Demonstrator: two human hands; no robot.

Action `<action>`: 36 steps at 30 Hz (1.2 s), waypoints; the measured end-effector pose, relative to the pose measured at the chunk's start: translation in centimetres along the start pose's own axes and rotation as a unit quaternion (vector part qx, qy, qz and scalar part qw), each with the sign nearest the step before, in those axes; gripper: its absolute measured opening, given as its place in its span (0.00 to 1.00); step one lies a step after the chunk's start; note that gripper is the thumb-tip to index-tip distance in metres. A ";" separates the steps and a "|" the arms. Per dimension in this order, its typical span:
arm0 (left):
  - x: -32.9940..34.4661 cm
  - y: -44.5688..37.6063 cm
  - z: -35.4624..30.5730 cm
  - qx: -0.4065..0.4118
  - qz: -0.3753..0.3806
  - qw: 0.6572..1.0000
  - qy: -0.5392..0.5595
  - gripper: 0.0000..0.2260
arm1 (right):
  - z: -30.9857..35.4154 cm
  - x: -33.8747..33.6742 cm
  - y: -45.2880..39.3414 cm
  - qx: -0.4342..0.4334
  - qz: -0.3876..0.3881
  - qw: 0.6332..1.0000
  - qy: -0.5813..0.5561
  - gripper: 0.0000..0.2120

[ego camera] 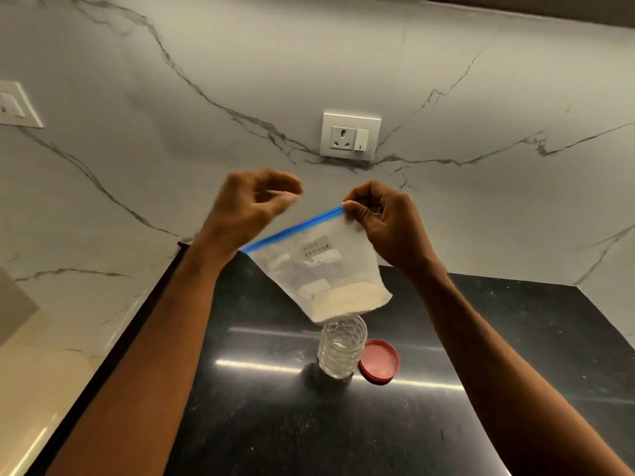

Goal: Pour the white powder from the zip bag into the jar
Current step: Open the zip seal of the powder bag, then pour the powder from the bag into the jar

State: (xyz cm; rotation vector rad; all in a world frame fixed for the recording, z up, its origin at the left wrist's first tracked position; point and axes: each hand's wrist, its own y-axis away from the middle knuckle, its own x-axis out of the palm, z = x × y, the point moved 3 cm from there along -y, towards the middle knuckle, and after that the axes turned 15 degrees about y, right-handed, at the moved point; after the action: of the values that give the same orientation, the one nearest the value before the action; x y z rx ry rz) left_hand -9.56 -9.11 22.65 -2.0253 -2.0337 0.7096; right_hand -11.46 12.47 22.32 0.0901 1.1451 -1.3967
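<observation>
A clear zip bag (319, 269) with a blue zip strip and a handwritten label hangs in the air above the counter, white powder settled in its lower corner. My right hand (385, 225) pinches the bag's top right corner at the zip. My left hand (247, 204) hovers blurred just above the bag's left end, fingers curled, holding nothing. Directly below the bag stands an uncapped clear textured jar (342, 348) on the black counter. Its red lid (379, 360) lies flat beside it on the right.
The black glossy counter (275, 424) reaches back to a marble wall with a socket and switch plate (350, 135). A second wall plate (17, 104) is at far left. A lighter marble surface (51, 355) adjoins the counter's left edge.
</observation>
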 end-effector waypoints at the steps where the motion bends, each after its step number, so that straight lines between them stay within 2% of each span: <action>1: 1.3 -0.7 -0.5 -0.006 0.059 0.998 -0.032 0.10 | -0.1 -0.1 0.0 -0.001 -0.001 1.000 0.005 0.02; 3: 3.6 -2.0 -1.1 -0.008 0.147 0.987 -0.062 0.12 | 0.0 -0.8 0.1 -0.010 -0.006 1.000 0.019 0.04; 6: 6.1 -3.3 -1.9 0.000 0.201 0.978 -0.057 0.11 | -0.3 -2.3 0.3 -0.012 -0.036 0.999 0.033 0.06; 12: 9.3 -4.4 -3.5 0.076 0.205 0.973 -0.074 0.08 | -2.0 -5.1 1.6 0.015 -0.084 0.996 -0.026 0.07; 15: 9.8 -5.2 -4.8 0.077 0.191 0.976 -0.066 0.07 | -4.6 -5.8 3.6 0.071 -0.109 0.988 -0.086 0.17; 17: 9.8 -5.9 -6.0 0.078 0.175 0.981 -0.041 0.08 | -7.6 -5.0 6.2 0.143 -0.108 0.971 -0.160 0.27; 20: 10.1 -6.6 -7.7 0.061 0.167 0.984 0.023 0.08 | -11.6 -2.0 10.5 0.229 -0.094 0.895 -0.372 0.40; 22: 10.7 -7.0 -8.5 0.047 0.167 0.983 0.063 0.07 | -12.6 0.2 12.7 0.238 -0.059 0.842 -0.481 0.43; 24: 11.5 -7.3 -9.1 0.035 0.167 0.981 0.090 0.08 | -12.4 1.8 13.9 0.240 -0.026 0.815 -0.526 0.45; 27: 12.7 -7.5 -9.6 0.023 0.169 0.979 0.114 0.09 | -11.8 3.1 14.0 0.228 0.007 0.813 -0.536 0.47; 33: 14.1 -7.5 -8.3 -0.018 0.166 0.969 0.183 0.08 | -11.5 2.3 13.1 0.262 -0.036 0.805 -0.531 0.42; 36: 13.9 -7.4 -6.9 -0.036 0.152 0.966 0.208 0.09 | -12.2 1.8 13.5 0.284 -0.051 0.797 -0.531 0.43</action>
State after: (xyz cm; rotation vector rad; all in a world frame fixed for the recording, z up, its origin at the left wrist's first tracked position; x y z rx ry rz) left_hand -13.80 6.23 29.21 -2.3165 -1.5538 0.2240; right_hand -8.17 22.69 7.53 -0.3121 -0.2253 -1.5000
